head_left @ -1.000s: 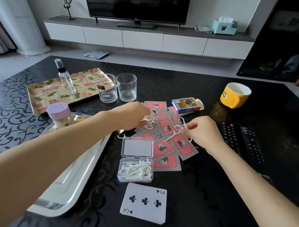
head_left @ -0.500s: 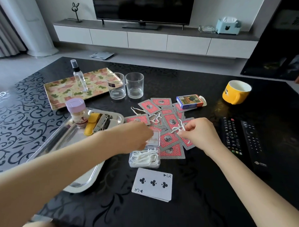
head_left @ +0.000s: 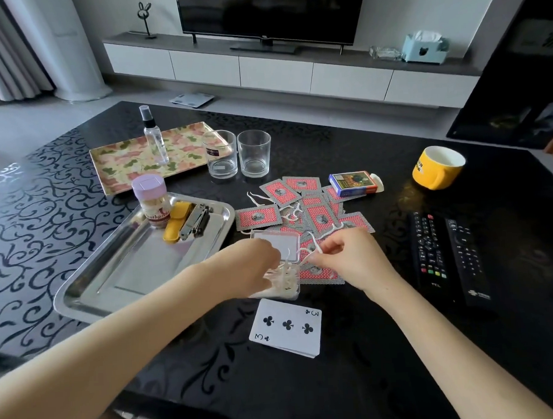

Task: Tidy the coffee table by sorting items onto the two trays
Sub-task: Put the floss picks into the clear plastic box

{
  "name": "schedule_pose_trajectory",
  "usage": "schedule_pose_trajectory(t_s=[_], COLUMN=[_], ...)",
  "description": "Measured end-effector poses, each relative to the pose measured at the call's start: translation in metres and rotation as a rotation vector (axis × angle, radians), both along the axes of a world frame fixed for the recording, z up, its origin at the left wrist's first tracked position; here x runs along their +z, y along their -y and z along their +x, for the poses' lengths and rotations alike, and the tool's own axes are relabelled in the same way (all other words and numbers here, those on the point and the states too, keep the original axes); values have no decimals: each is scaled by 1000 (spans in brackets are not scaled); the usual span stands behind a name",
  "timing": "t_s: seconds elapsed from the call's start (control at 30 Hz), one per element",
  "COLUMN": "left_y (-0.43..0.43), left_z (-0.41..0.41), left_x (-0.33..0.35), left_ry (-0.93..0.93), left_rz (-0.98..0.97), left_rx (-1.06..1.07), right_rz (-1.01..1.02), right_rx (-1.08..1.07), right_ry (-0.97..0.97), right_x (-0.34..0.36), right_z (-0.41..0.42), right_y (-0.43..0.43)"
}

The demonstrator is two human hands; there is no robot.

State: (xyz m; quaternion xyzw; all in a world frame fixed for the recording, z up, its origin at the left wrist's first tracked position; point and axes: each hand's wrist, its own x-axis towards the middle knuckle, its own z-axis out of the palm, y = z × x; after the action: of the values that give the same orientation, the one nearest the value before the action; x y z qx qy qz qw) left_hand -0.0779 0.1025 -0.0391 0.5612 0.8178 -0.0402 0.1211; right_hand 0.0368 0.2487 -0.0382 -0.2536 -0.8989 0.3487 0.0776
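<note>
A small clear box of white floss picks stands open on the black table, its lid raised. My left hand reaches into it, its fingers curled over a bunch of floss picks. Just right of the box, my right hand pinches a few more floss picks above the red-backed playing cards. Other loose floss picks lie among the cards. The steel tray is at the left, the floral tray behind it.
A toothpick jar, yellow case and nail clippers lie in the steel tray. A spray bottle stands on the floral tray. Two glasses, card box, yellow mug, two remotes and a card stack share the table.
My left hand carried floss picks from the scattered cards back toward me and down into the open box. My right hand stayed over the cards, still pinching picks.
</note>
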Motion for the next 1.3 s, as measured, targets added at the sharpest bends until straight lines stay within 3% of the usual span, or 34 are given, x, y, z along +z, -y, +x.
schedule_pose_trajectory(t_s=[0.13, 0.3, 0.4, 0.47, 0.6, 0.73, 0.93, 1.13, 1.3], left_y=[16, 36, 42, 42, 33, 28, 37, 42, 38], left_z=[-5, -5, -1, 7, 22, 24, 10, -7, -6], left_x=[-3, -17, -25, -28, -38, -43, -40, -39, -36], left_ry=[117, 190, 308, 310, 126, 106, 236, 384, 459], left_rz=[160, 549, 629, 655, 645, 628, 573, 624, 641], left_rx=[121, 348, 434, 434, 429, 397, 330, 396, 384], right_rz=[95, 103, 117, 159, 207, 183, 58, 62, 25], right_rx=[-3, 66, 112, 133, 181, 154, 194, 236, 179], right_ry=[-1, 8, 7, -1, 22, 25, 44, 50, -59], right_x=[1, 6, 5, 5, 5, 5, -6, -9, 4], right_z=[1, -1, -6, -9, -16, -20, -21, -19, -17], right_y=[5, 11, 21, 29, 39, 35, 29, 23, 18])
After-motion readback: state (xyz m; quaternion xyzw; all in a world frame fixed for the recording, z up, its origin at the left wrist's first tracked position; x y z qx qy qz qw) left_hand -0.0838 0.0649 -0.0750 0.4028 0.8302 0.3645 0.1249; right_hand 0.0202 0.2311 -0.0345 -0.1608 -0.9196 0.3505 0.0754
